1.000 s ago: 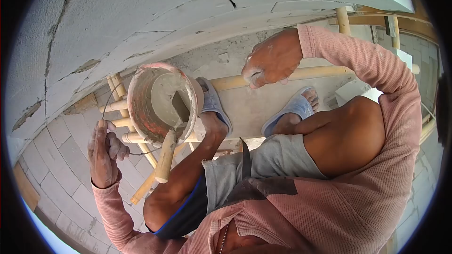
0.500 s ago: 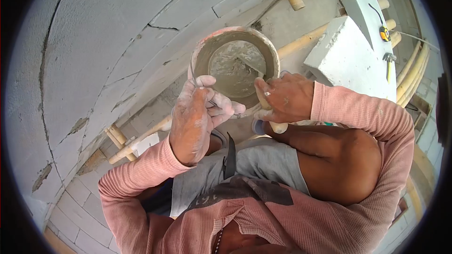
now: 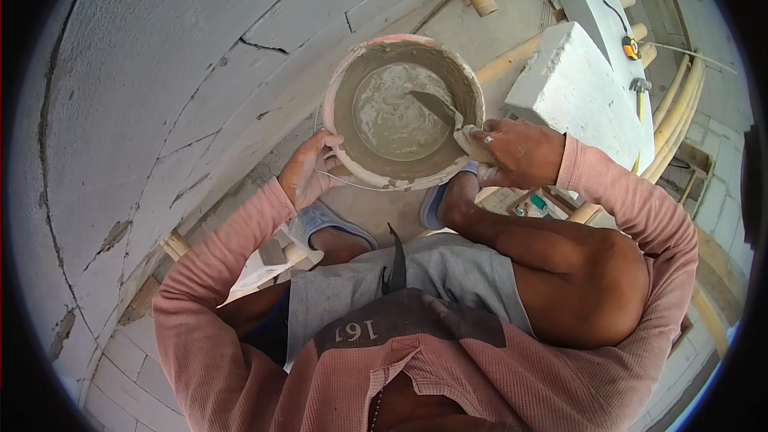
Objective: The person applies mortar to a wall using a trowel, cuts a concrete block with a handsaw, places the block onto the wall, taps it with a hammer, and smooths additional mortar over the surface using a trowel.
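A round bucket (image 3: 346,162) holds wet grey mortar (image 3: 400,116), its rim smeared with dried mix. My left hand (image 3: 308,170) is closed on the left side of the bucket's rim, with the thin wire handle (image 3: 352,184) running by the fingers. At the right side of the rim, my right hand (image 3: 516,152) grips a trowel (image 3: 436,104) by its handle, most of which the fingers hide. The trowel's blade points left over the mortar, its narrow end near the rim.
A wall of pale blocks (image 3: 184,72) rises on the left. To the right, large white blocks (image 3: 552,72) carry a tape measure (image 3: 630,48) and a hammer (image 3: 640,88). Wooden poles (image 3: 676,120) lie beyond. My sandalled feet (image 3: 340,228) flank the bucket's near side.
My left hand has gone from raised in front of the bucket to holding its rim. The trowel blade, partly sunk in the mortar before, now shows above it. The bucket appears slightly turned.
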